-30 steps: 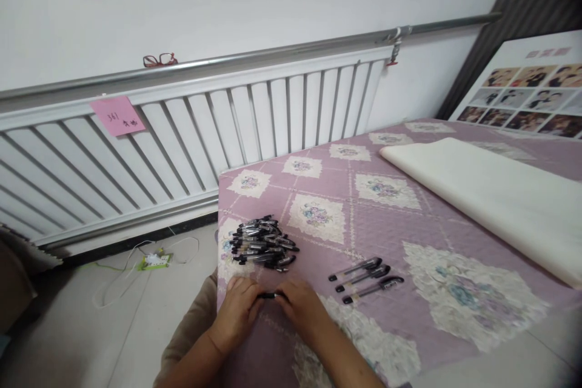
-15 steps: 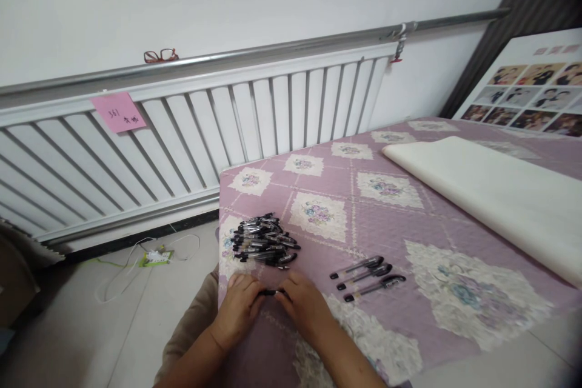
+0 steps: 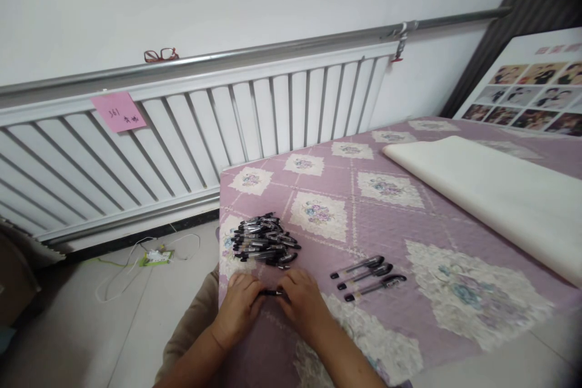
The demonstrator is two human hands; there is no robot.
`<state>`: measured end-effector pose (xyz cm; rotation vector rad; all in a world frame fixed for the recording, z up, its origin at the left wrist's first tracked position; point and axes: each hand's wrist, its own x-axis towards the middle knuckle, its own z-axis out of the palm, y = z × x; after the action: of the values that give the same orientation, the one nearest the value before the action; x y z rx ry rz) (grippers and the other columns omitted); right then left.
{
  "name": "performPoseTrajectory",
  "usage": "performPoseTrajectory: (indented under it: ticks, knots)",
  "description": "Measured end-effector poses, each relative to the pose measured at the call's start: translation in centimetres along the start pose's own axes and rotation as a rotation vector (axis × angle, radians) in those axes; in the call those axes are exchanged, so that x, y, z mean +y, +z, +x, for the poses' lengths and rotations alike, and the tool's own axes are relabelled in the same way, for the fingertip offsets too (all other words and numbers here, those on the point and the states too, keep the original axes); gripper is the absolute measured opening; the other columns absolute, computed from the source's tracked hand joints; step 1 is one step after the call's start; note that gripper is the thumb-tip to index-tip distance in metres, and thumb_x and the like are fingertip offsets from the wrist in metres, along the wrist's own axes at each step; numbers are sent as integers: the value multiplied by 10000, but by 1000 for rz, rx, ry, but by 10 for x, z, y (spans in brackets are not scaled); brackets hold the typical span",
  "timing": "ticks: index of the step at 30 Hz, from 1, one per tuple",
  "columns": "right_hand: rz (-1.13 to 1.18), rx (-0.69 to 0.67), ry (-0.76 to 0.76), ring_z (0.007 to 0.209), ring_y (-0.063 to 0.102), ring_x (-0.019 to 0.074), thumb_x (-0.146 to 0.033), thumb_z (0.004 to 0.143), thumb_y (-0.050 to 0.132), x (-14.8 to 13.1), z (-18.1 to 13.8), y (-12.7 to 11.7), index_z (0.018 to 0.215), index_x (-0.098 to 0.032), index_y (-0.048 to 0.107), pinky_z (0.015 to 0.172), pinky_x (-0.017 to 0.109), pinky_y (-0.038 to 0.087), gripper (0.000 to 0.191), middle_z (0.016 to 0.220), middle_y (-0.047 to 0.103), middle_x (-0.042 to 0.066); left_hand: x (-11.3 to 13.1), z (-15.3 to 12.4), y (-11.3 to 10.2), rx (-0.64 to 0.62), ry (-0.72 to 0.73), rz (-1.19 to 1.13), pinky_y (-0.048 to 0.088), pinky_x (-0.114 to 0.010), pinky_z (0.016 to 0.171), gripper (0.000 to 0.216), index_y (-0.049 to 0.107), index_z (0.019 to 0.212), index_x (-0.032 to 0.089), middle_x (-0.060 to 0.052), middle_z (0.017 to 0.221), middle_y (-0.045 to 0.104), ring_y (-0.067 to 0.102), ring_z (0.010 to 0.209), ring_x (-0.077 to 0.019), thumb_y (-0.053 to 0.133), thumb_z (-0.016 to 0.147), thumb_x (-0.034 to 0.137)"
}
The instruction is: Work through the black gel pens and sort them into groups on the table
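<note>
Between my two hands is a black pen [image 3: 271,293], held level just above or on the purple flowered cover. My left hand [image 3: 240,302] is closed on one end of it, and the fingers of my right hand [image 3: 301,298] pinch the other end. Only a short middle stretch of the pen shows; both its ends are hidden by my fingers. Right beyond my hands lies a heap of black and clear pens [image 3: 261,241]. To the right of my right hand, three capped pens [image 3: 366,277] lie side by side at a slant.
The purple cover [image 3: 327,170] spreads over the surface, with a folded cream sheet [image 3: 491,188] at its right. Behind stands a white radiator [image 3: 254,118] under a metal pipe [image 3: 291,48] with glasses [image 3: 160,55] on it. A cable and green-white object [image 3: 156,256] lie on the floor.
My right hand has shifted very slightly, its fingers curling a little more around the pen's end. The left hand, the heap and the three pens look the same.
</note>
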<state>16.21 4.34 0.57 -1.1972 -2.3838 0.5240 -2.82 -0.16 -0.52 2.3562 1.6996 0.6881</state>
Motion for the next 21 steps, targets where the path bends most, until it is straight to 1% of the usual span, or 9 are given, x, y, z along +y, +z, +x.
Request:
performPoseTrajectory:
  ticks: [3, 6, 8, 12, 13, 15, 17, 21]
  knots:
    - [-21, -23, -2, 965, 541, 232, -219, 825, 649, 1, 1, 2, 837, -215, 640, 865, 376, 373, 16, 964, 635, 47, -1, 0, 0, -19, 0, 4, 393, -404, 858, 156, 620, 982, 233, -31, 928, 627, 547, 893, -218, 554, 865, 154]
    - [-5, 4, -6, 1007, 530, 238, -241, 813, 671, 1, 0, 2, 935, -227, 638, 890, 391, 352, 127, 1018, 632, 43, -1, 0, 1, -24, -1, 2, 388, -407, 870, 164, 620, 986, 231, -29, 931, 626, 547, 897, -217, 558, 862, 144]
    - [-1, 14, -5, 1021, 524, 238, -228, 801, 683, 0, 0, 2, 961, -225, 627, 887, 386, 349, 169, 1034, 631, 43, -2, 0, 1, -17, -4, 3, 384, -411, 877, 176, 618, 987, 227, -28, 929, 626, 545, 905, -219, 559, 854, 128]
    - [-11, -6, -3, 1013, 530, 228, -230, 834, 648, 0, 0, 2, 849, -223, 637, 901, 390, 330, 20, 1015, 642, 35, -2, -1, 2, -4, -1, -3, 389, -407, 871, 181, 615, 987, 225, -32, 937, 622, 543, 910, -222, 567, 841, 127]
    - [-4, -6, -5, 1024, 527, 229, -245, 836, 650, 0, 0, 1, 859, -229, 640, 910, 394, 324, 30, 1029, 642, 33, -1, -1, 2, -3, 1, -4, 389, -406, 871, 180, 614, 988, 226, -32, 935, 621, 544, 909, -221, 566, 843, 130]
    - [10, 4, -2, 1042, 519, 235, -263, 820, 672, 1, 0, 2, 926, -235, 636, 909, 394, 323, 116, 1059, 637, 37, -1, 0, 1, -1, 3, -4, 388, -406, 875, 179, 614, 989, 229, -28, 925, 621, 546, 905, -219, 563, 847, 132]
    - [12, 16, 4, 1044, 516, 236, -244, 800, 690, 1, 0, 2, 968, -230, 621, 899, 383, 327, 182, 1064, 636, 44, -1, 0, 1, -4, 4, -1, 387, -405, 875, 180, 615, 990, 231, -27, 923, 623, 547, 902, -218, 564, 849, 131]
    - [-4, 5, 7, 1033, 522, 228, -230, 811, 681, 2, 1, 3, 872, -227, 624, 892, 376, 315, 84, 1027, 646, 27, -3, 0, 2, -3, 8, 0, 392, -397, 868, 173, 621, 988, 225, -32, 928, 623, 545, 898, -217, 571, 847, 138]
